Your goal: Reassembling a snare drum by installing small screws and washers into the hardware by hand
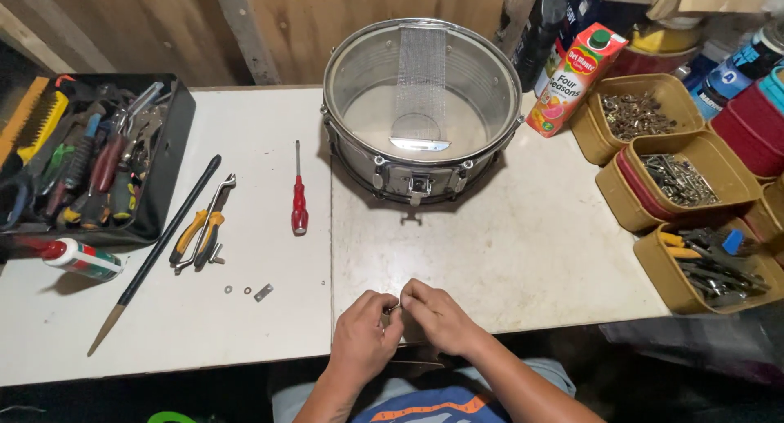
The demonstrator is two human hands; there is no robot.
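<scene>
My left hand (364, 336) and my right hand (439, 315) meet at the white table's front edge (245, 358). Their fingertips pinch one small metal part (394, 309) between them; its shape is too small to tell. A silver snare drum (421, 113) stands upside down at the back of the table, its snare wires running across the clear head. A red-handled screwdriver (299, 198) lies left of the drum. Two tiny washers (237, 291) and a small metal plate (263, 292) lie left of my hands.
Yellow-handled pliers (198, 231), a long dark rod (159, 247) and a glue bottle (77, 258) lie at left beside a black tool tray (167, 158). Tan tubs of hardware (682, 178) and a juice carton (576, 80) stand at right.
</scene>
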